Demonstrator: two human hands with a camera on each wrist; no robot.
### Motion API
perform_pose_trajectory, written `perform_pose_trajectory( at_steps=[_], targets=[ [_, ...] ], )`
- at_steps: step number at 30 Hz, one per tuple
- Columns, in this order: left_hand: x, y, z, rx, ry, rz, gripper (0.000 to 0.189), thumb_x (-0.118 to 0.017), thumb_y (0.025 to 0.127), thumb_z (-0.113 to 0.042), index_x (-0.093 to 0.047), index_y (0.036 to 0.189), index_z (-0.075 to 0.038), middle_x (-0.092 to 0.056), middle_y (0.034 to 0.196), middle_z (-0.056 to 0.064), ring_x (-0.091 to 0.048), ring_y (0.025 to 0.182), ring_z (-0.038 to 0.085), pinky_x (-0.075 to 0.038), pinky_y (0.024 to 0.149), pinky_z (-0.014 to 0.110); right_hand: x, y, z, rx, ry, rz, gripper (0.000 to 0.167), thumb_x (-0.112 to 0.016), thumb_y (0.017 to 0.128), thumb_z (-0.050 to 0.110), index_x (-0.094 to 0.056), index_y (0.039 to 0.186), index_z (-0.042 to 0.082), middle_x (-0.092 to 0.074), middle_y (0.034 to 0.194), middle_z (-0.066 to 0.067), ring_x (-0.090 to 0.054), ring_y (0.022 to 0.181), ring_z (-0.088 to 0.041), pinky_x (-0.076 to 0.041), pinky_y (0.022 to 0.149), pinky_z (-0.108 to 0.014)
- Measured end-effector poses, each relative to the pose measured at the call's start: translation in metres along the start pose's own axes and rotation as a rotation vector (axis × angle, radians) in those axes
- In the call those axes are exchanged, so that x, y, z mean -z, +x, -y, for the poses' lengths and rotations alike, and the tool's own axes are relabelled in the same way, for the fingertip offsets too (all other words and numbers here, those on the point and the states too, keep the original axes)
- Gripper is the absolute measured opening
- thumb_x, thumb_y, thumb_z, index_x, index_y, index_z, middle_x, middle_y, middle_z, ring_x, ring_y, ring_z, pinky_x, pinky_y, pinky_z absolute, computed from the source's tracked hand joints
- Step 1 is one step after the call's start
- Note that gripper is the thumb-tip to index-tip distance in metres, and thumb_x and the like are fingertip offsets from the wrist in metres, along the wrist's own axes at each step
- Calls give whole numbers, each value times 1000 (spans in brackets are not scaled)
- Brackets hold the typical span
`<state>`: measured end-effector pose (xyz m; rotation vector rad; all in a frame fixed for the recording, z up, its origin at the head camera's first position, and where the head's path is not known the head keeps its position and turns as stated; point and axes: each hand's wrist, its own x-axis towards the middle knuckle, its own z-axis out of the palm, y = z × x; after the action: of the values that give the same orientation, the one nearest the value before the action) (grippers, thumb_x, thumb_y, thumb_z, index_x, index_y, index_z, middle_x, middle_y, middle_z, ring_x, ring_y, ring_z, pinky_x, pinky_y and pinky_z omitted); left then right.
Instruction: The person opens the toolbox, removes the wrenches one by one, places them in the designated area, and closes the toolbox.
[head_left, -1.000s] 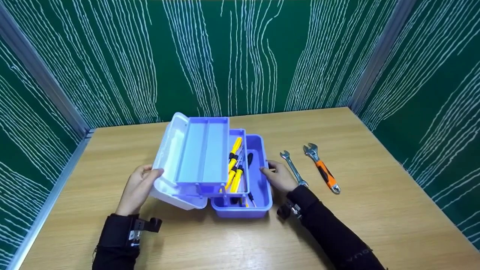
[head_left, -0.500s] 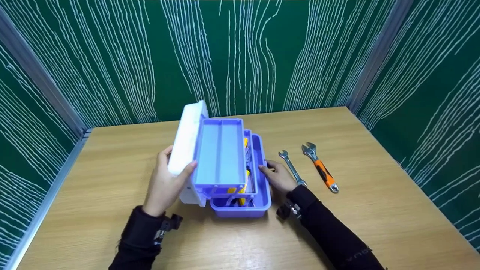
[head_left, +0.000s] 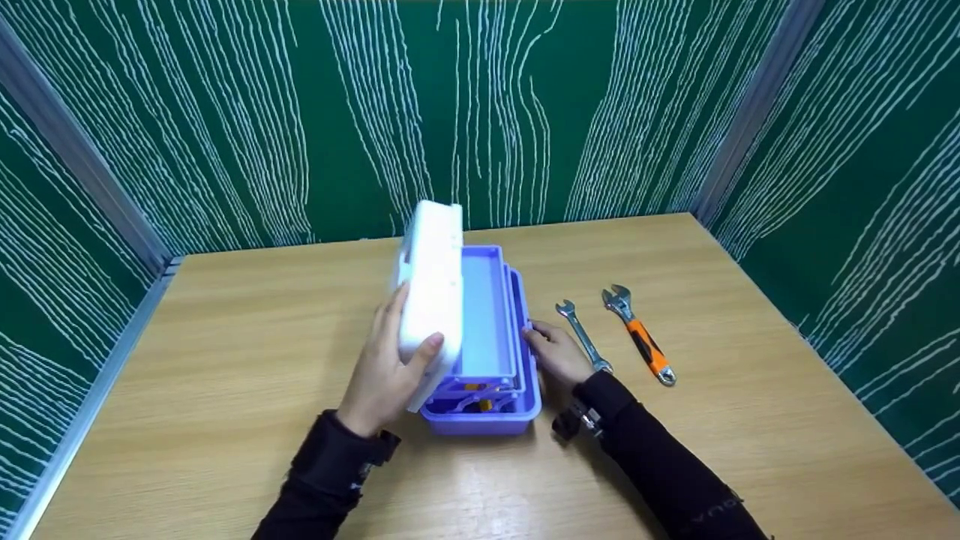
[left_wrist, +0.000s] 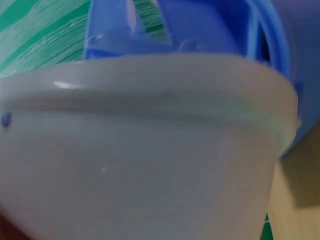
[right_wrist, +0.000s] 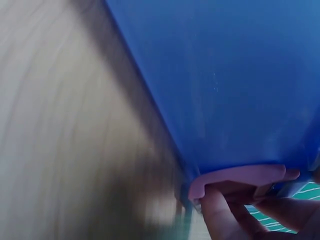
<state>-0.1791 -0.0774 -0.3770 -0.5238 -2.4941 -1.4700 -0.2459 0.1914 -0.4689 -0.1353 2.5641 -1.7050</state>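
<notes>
A purple toolbox (head_left: 480,426) stands on the table with its white lid (head_left: 435,277) tilted upright over the left side. My left hand (head_left: 382,379) grips the lid's near left part, thumb on its edge. Stepped trays (head_left: 486,315) sit beneath, partly hidden by the lid; bits of yellow tool show under them. At the right wall, my right hand (head_left: 559,352) holds the box, thumb on the rim. In the right wrist view, its fingers (right_wrist: 217,215) are curled at a pinkish latch (right_wrist: 245,175). The lid's outer side (left_wrist: 140,165) fills most of the left wrist view.
Right of the box lie an open-end wrench (head_left: 583,337), close to my right hand, and an orange-handled adjustable wrench (head_left: 639,334). Green walls with white lines (head_left: 517,112) rise behind and beside the wooden table (head_left: 225,360).
My left hand has swung the lid up and rightward. The trays have folded to the right over the box, covering the yellow-handled tools. My right hand has stayed at the right wall.
</notes>
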Motion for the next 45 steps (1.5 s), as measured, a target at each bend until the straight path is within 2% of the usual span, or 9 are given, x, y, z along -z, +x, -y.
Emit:
perform_pose_trajectory(
  at_steps=[3, 8, 14, 17, 24, 30, 35, 40, 45],
  targets=[
    [-13, 2, -1, -74, 68, -19, 79, -60, 95, -40, -20, 157, -12, -27, 158, 20, -38, 140, 40, -38, 107, 61, 0, 0, 0, 8, 10, 7, 41, -39, 104, 19, -56, 133, -5, -66, 121, -21, -63, 105, -21, -51, 93, -30],
    [-34, 4, -5, -159, 215, -40, 82, -61, 92, -49, -28, 154, -7, -36, 154, 21, -39, 140, 38, -33, 114, 57, -1, 0, -1, 3, 64, 5, 43, -34, 104, 15, -52, 136, -8, -61, 129, -24, -61, 115, -26, -50, 100, -37],
    [-59, 2, -15, -213, 438, 26, 87, -56, 91, -60, -31, 152, -3, -39, 154, 18, -39, 141, 33, -23, 117, 61, -3, 1, -1, -14, 99, -28, 43, -33, 104, 12, -50, 137, -9, -58, 134, -26, -57, 122, -32, -47, 105, -43],
    [-72, 0, -18, -249, 549, 53, 87, -55, 90, -61, -33, 151, -4, -42, 152, 18, -40, 140, 33, -24, 116, 62, -2, 0, 0, -18, 107, -26, 43, -32, 104, 13, -50, 137, -8, -56, 137, -25, -55, 125, -33, -44, 108, -44],
    [-95, -4, -19, -303, 764, 62, 82, -52, 90, -64, -41, 148, -7, -49, 146, 18, -47, 133, 33, -30, 113, 59, 2, -1, 2, -15, 59, -6, 44, -31, 106, 17, -51, 137, -7, -57, 137, -24, -53, 127, -35, -40, 111, -47],
    [-110, -6, -12, -376, 946, 25, 82, -52, 87, -68, -48, 144, -9, -55, 141, 17, -53, 126, 33, -36, 110, 57, 2, 1, 0, -39, 6, -25, 44, -34, 104, 18, -51, 138, -5, -54, 141, -23, -47, 135, -36, -34, 115, -47],
    [-116, -7, -10, -396, 1004, -21, 83, -57, 83, -69, -51, 141, -10, -57, 137, 14, -54, 125, 31, -38, 108, 55, -1, 2, -3, -35, 102, 12, 44, -32, 104, 15, -50, 138, -7, -53, 141, -23, -49, 133, -35, -38, 113, -46],
    [-118, -7, -10, -385, 1009, -7, 83, -55, 84, -69, -50, 143, -11, -56, 138, 13, -53, 125, 31, -37, 108, 55, 3, 4, -4, -43, 119, 30, 43, -34, 104, 16, -53, 136, -5, -58, 137, -21, -55, 127, -30, -42, 110, -43],
    [-118, -6, -11, -390, 1009, -6, 83, -54, 84, -70, -50, 142, -11, -56, 138, 13, -53, 125, 30, -38, 108, 55, 14, 6, -5, -41, 151, 117, 45, -34, 102, 12, -46, 140, -9, -57, 134, -28, -61, 119, -28, -50, 102, -37]
  ],
)
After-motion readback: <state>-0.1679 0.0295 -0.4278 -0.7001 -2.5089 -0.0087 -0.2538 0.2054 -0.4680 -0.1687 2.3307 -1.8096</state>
